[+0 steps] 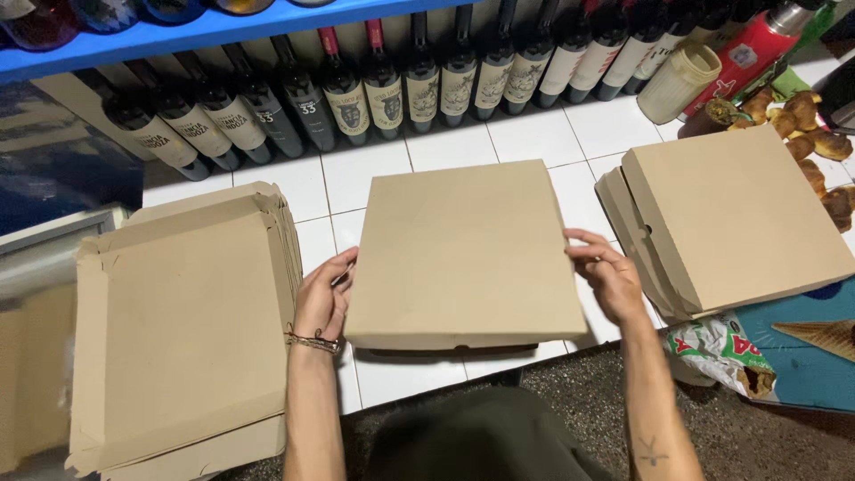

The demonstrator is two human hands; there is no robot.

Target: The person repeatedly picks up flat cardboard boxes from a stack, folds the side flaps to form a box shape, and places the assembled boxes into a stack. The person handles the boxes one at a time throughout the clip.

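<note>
A closed brown cardboard pizza box (463,249) lies on the white tiled counter (525,138) in front of me. My left hand (325,294) presses against its left edge, fingers curled at the side. My right hand (606,276) grips its right edge, fingers bent over the lid. The front flap of the box sits slightly raised off the counter.
A stack of flat unfolded box blanks (178,330) lies at the left. Folded boxes (730,218) are stacked at the right. A row of dark wine bottles (383,89) lines the back under a blue shelf (223,27). Pastries (815,125), a cream jug (677,80) and a red flask (753,49) stand far right.
</note>
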